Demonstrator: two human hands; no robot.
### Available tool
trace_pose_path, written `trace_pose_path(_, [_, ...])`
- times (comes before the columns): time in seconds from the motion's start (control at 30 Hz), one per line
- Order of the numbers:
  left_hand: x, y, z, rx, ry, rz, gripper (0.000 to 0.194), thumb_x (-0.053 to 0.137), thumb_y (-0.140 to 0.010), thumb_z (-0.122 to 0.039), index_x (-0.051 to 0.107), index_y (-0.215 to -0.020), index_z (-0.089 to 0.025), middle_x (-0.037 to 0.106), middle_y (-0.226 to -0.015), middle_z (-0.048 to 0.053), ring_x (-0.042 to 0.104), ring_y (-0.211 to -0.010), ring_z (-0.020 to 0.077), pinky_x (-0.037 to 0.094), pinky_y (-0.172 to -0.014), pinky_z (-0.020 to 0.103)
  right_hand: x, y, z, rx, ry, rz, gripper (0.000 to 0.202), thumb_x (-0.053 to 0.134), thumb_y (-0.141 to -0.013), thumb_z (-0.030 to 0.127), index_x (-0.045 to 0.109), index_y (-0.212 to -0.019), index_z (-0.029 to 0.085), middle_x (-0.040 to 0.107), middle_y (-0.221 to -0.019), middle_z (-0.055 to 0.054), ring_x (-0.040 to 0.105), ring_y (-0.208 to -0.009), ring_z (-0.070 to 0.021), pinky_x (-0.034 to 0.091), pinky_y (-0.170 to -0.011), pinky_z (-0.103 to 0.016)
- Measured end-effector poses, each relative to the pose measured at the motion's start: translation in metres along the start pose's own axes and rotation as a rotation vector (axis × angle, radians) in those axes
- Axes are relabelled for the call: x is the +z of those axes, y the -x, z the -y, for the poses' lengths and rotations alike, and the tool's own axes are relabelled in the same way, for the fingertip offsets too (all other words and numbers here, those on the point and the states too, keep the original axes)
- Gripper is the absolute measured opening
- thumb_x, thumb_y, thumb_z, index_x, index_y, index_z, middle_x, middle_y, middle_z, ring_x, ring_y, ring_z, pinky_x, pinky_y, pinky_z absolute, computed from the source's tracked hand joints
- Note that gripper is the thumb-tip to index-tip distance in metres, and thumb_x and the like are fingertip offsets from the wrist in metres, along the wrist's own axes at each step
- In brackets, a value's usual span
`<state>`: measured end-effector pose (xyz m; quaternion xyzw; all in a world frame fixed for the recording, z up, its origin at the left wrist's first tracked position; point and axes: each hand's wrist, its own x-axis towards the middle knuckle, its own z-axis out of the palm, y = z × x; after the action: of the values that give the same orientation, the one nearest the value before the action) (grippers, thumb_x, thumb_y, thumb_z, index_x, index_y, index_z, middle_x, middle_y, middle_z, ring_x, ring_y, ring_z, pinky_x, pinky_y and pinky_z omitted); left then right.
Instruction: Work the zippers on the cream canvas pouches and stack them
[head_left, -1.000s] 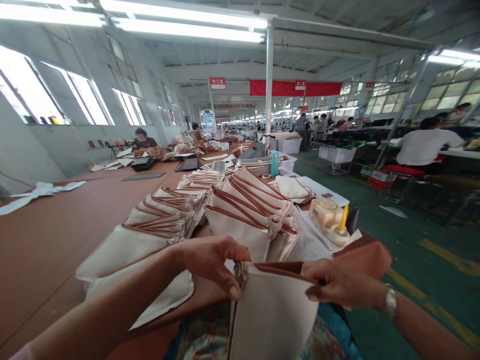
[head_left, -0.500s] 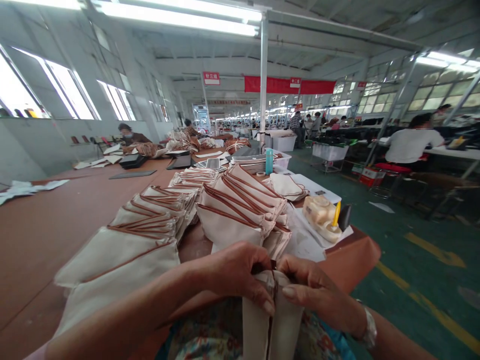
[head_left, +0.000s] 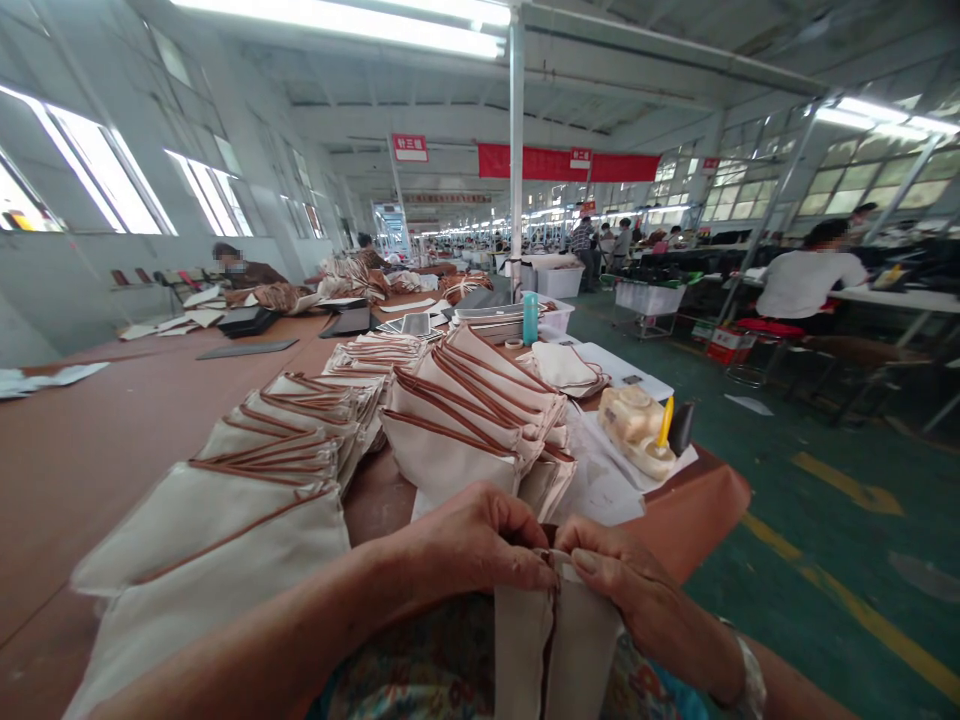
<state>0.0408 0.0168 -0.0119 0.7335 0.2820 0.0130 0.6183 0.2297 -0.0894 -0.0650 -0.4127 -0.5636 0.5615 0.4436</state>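
Between my two hands is a cream fabric piece (head_left: 521,650) with a brown seam running down its middle, held upright over my lap. My left hand (head_left: 480,545) pinches its top edge just left of the seam, thumb on the near side. On the other side of the seam, my right hand (head_left: 622,570) grips the same edge, with the thumb on the front. Brown trim shows between the fingertips; the fingers behind the fabric are hidden. Just beyond my hands lies a stack of cream pieces with brown edging (head_left: 457,440).
More cream pieces (head_left: 262,530) fan out at left on the brown table (head_left: 150,420). To the right stand a glue container (head_left: 634,425) with a yellow-handled tool (head_left: 665,422) and a teal bottle (head_left: 530,318). A person in white (head_left: 802,280) sits at far right.
My left thumb has moved up to the top edge of the fabric, and both hands pinch closer to the seam's top. The view has shifted slightly.
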Motion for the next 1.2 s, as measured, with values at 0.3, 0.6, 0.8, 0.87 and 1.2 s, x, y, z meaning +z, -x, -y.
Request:
trace_pose_path(0.3, [0.012,0.005,-0.008,0.049,-0.276,-0.130,0.020,0.059,-0.072,-0.026,0.070,-0.076,-0.009,0.044,-0.058,-0.005,0.034,-0.054,0.0080,0.024,-0.045,0.019,0.009,-0.006,0.017,-0.079,0.309,-0.136,0.022,0.061,-0.089,0.035,0.052,-0.080,0.016,0.046,-0.071,0.003,0.039,-0.065,-0.0119,0.034,-0.058,-0.023])
trace_pose_path(0.6, [0.018,0.009,0.000,0.064,-0.280,-0.162,0.022,0.062,-0.073,-0.027,0.073,-0.084,-0.011,0.053,-0.066,-0.003,0.043,-0.061,0.0106,0.030,-0.050,0.019,0.017,-0.001,0.004,-0.268,0.509,-0.255,0.005,0.056,-0.084,0.015,0.058,-0.081,0.019,0.057,-0.069,0.001,0.051,-0.060,-0.0135,0.040,-0.055,-0.023])
trace_pose_path(0.8, [0.006,0.013,0.001,0.096,-0.077,-0.031,0.066,0.033,-0.096,-0.060,0.074,-0.084,-0.009,0.058,-0.068,0.003,0.047,-0.063,0.0132,0.037,-0.062,0.023,0.013,0.005,0.003,-0.620,0.599,-0.100,0.021,0.045,-0.089,0.006,0.054,-0.099,0.022,0.057,-0.086,-0.004,0.055,-0.080,-0.0178,0.046,-0.073,-0.029])
trace_pose_path(0.87, [0.006,0.013,0.003,0.057,-0.052,0.005,0.064,0.040,-0.092,-0.065,0.070,-0.080,-0.010,0.051,-0.064,0.001,0.040,-0.058,0.0111,0.034,-0.057,0.023,0.010,0.006,0.002,-0.685,0.683,-0.086,0.025,0.045,-0.087,0.004,0.054,-0.102,0.023,0.056,-0.085,-0.004,0.054,-0.081,-0.0185,0.045,-0.071,-0.029])
trace_pose_path(1.2, [0.009,0.010,0.003,0.180,-0.183,0.149,0.049,0.059,-0.086,-0.057,0.055,-0.065,-0.012,0.035,-0.061,-0.004,0.030,-0.058,0.0094,0.026,-0.052,0.022,0.003,0.018,-0.011,-0.817,1.016,-0.054,0.029,0.051,-0.086,0.011,0.048,-0.113,0.022,0.059,-0.081,-0.003,0.052,-0.069,-0.0185,0.038,-0.061,-0.029])
